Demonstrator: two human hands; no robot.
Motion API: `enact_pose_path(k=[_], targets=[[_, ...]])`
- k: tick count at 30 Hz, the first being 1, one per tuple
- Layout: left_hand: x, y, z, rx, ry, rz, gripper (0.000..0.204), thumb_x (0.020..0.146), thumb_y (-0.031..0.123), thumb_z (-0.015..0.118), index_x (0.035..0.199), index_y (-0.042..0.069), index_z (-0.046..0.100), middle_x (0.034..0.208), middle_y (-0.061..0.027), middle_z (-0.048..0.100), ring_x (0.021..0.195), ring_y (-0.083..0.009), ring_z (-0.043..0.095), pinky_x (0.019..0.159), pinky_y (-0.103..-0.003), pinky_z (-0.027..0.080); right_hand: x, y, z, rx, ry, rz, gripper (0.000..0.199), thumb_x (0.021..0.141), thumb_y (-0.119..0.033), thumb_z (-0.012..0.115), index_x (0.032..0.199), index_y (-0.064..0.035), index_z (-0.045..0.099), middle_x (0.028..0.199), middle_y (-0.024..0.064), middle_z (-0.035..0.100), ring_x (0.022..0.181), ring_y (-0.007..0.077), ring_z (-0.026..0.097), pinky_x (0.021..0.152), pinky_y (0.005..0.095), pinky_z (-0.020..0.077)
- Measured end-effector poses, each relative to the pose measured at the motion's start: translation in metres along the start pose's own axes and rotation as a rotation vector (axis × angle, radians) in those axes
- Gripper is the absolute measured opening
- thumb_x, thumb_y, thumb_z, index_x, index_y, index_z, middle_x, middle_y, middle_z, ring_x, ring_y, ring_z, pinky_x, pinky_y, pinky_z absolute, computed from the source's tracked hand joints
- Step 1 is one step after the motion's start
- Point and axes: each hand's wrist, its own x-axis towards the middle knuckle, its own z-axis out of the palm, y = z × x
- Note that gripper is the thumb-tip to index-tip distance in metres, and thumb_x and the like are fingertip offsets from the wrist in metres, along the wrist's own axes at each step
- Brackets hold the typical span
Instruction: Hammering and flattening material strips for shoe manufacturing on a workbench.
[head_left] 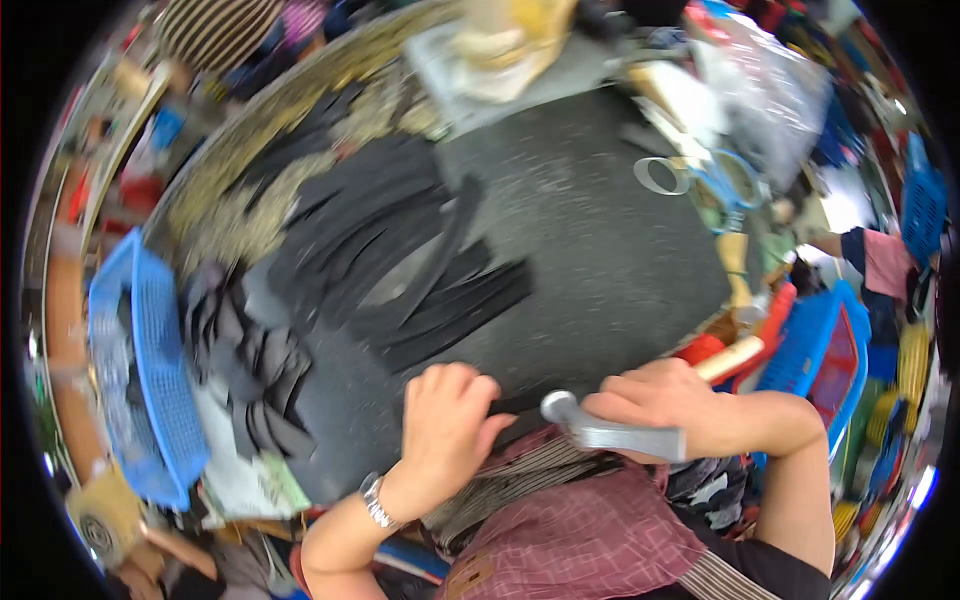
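My right hand point(655, 395) grips a hammer; its grey metal head point(630, 437) is toward my body and its pale wooden handle point(732, 360) sticks out past the knuckles. My left hand point(447, 425), with a metal watch on the wrist, is closed at the near edge of the dark work board point(600, 240). A narrow black strip point(520, 402) runs from its fingertips toward the hammer head. Ahead of it lies a spread pile of black strips point(370, 230), slightly blurred.
A blue plastic basket point(165, 390) stands at the left, beside a heap of dark strips point(250, 360). Blue-handled scissors point(728, 182) and a clear plastic bag point(765, 90) lie at the far right. Another blue basket point(815, 345) is at right. Other people are nearby.
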Motion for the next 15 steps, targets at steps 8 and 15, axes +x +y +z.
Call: enact_pose_path(k=[8,15], targets=[[0.011,0.003,0.013,-0.246,0.010,0.027,0.037,0.066,0.010,0.074,0.101,0.007,0.061,0.077,-0.0054,0.055,0.074,-0.0244,0.053,0.065,-0.036,0.042,0.008,0.000,0.017,-0.150,-0.089,-0.066,0.030,0.067,-0.020,0.061,0.092,-0.0055,0.053,0.067,0.0032,0.045,0.056,0.0183,0.056,0.046,0.0325,0.0446],[0.015,-0.009,0.024,-0.236,0.050,0.216,0.034,0.065,0.007,0.069,0.098,0.003,0.064,0.084,-0.0043,0.059,0.073,-0.0207,0.056,0.060,-0.031,0.044,0.011,0.006,-0.004,-0.053,-0.118,0.072,0.032,0.065,-0.020,0.062,0.091,-0.0047,0.051,0.067,0.0035,0.044,0.053,0.0190,0.054,0.044,0.0334,0.0429]])
